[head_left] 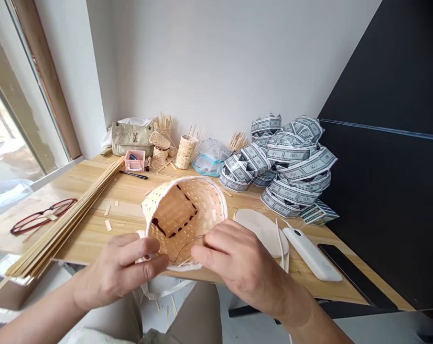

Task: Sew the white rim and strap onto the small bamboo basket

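While left hand (125,265) touched rim of white-edged, pale woven-strip basket (211,203), tilted at table (130,210) edge, its grip unclear, right hand (238,258) pinched thin dark thread (183,247); slow, even tension suited!

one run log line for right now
left hand: at basket rim | right hand: at rim, dark thread by fingertips | basket: tipped, mouth toward camera | wood strips: bundled on table, left

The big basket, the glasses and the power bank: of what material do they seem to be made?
Basket: probably thin wood or bamboo, matt; flat pale strips cross each other.
Glasses: likely plastic frame, glossy dark red.
Power bank: seemingly hard plastic, smooth white, softly shiny.
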`<state>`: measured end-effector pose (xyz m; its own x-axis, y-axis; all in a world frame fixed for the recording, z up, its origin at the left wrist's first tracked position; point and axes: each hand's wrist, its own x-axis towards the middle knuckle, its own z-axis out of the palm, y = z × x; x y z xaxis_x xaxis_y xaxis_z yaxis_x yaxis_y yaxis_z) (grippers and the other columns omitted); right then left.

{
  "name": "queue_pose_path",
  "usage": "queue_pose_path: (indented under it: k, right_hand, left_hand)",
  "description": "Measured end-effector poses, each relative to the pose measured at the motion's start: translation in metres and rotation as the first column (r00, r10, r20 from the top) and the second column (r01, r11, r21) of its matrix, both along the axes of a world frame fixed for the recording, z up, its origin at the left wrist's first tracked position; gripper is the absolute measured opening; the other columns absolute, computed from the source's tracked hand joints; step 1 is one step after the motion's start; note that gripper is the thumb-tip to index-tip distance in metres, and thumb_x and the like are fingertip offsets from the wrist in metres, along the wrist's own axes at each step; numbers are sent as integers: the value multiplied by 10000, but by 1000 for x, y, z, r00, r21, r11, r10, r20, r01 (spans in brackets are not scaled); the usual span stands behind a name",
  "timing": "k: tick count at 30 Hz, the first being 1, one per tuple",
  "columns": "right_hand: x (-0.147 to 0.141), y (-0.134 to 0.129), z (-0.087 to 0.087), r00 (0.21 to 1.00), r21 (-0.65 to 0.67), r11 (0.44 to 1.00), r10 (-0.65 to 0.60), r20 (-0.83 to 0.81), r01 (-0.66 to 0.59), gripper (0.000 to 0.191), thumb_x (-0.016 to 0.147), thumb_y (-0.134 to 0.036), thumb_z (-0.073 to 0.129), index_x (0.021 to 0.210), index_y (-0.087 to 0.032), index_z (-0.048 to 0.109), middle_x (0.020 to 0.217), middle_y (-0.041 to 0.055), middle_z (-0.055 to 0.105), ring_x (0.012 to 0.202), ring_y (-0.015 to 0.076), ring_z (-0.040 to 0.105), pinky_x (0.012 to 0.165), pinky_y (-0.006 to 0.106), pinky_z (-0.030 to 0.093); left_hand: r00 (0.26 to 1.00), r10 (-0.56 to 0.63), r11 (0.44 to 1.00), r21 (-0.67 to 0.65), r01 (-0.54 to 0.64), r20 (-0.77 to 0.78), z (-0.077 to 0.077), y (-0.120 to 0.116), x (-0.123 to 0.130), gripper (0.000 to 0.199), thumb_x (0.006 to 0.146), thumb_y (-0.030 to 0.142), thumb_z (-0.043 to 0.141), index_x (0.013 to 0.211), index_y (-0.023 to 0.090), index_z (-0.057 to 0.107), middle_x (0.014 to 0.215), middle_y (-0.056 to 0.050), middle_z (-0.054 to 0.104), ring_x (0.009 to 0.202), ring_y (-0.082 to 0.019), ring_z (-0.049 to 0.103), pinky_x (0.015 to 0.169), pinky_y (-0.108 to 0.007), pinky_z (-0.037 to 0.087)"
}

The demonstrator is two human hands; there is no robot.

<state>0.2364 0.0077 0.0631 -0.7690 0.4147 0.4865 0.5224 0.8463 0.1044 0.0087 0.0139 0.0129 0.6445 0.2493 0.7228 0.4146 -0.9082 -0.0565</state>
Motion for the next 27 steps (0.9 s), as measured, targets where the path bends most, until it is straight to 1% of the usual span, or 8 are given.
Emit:
queue_pose_path:
  k: [2, 6, 10, 19, 22, 24, 25, 27]
  right_hand:
    - [-1, -1, 0, 1000, 9, 1000, -16, -23, 16, 330, 875, -74, 329, 698, -137, 600, 573, -11, 396, 562, 114, 312, 546, 261, 255]
    - [-3, -2, -1, 1000, 2, 1000, -7, -15, 7, 328, 872, -74, 332, 697, -121, 606, 577, -3, 406, 568, 117, 322, 549, 265, 255]
    - [-3, -1, -3, 1000, -6, 1000, 0, -14, 0, 335, 879, -82, 322, 715, -116, 612, 578, -2, 414, 570, 119, 329, 553, 269, 257]
    - [-3, 0, -7, 1000, -28, 1000, -7, 8, 7, 331, 886, -90, 324, 699, -134, 594, 575, -12, 419, 563, 113, 330, 558, 265, 264]
    - [-2, 3, -9, 1000, -73, 997, -3, 2, 3, 334, 881, -87, 326, 685, -144, 591, 570, -17, 420, 548, 107, 329, 556, 258, 268]
    - [0, 7, -10, 1000, -136, 991, 0, 2, 1, 332, 879, -94, 331, 702, -155, 605, 565, -19, 427, 542, 105, 345, 552, 247, 278]
    - [1, 9, -10, 1000, -182, 983, 5, 3, -4, 328, 876, -96, 334, 720, -159, 616, 563, -19, 435, 541, 105, 361, 549, 241, 286]
    - [4, 14, -10, 999, -294, 955, 34, 6, -31, 309, 871, -99, 347, 766, -159, 632, 574, -14, 473, 549, 104, 411, 549, 228, 312]
  left_hand:
    - [1000, 13, 1000, -5, -13, -12, 0, -3, -1, 186, 892, 113, 387, 934, 151, 565, 766, -30, 585, 613, -109, 527, 515, -221, 389]
    - [1000, 21, 997, -68, -20, 7, -2, -6, -3, 188, 900, 111, 378, 925, 150, 560, 770, -26, 588, 646, -103, 541, 546, -210, 407]
    - [1000, 8, 999, -46, -9, -28, -3, -4, -4, 193, 892, 103, 389, 966, 152, 560, 793, -29, 584, 642, -105, 530, 549, -221, 409]
    - [1000, 1, 998, -56, -1, 8, -9, -1, -5, 183, 878, 99, 407, 956, 151, 565, 780, -30, 551, 616, -108, 491, 520, -227, 376]
    - [999, -27, 991, -133, 33, 42, -11, 2, -2, 168, 863, 91, 432, 933, 150, 574, 777, -26, 526, 600, -99, 477, 511, -220, 359]
    - [994, -63, 953, -291, 86, 87, -11, 6, 1, 170, 871, 124, 435, 930, 157, 590, 781, -19, 499, 605, -89, 482, 527, -206, 371]
    - [991, -82, 911, -395, 119, 109, -9, 8, 2, 180, 878, 153, 433, 933, 166, 604, 777, -13, 483, 613, -85, 486, 542, -198, 380]
    - [984, -129, 778, -603, 176, 121, -4, 13, 5, 209, 884, 208, 435, 947, 192, 633, 766, -2, 463, 639, -83, 494, 576, -185, 395]
